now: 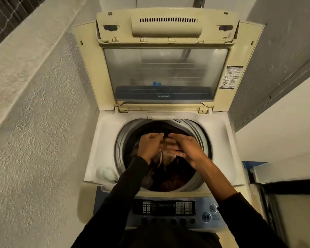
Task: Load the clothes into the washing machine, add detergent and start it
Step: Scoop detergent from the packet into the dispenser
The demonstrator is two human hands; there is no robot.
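A top-loading washing machine (104,140) stands with its glass lid (166,74) raised. Dark and tan clothes (175,176) fill the drum (202,140). Both my hands hover over the drum opening, close together. My left hand (149,145) has curled fingers, and a tan garment (164,157) hangs right under its wrist; I cannot see whether it grips the cloth. My right hand (184,147) is palm-up with fingers apart and holds nothing. No detergent container is in view.
The control panel (164,207) with a start/pause button (206,217) lies at the near edge. A white round cap (105,173) sits in the rim's front-left corner. A rough wall (34,131) is at the left, and a blue-edged object (254,163) stands at the right.
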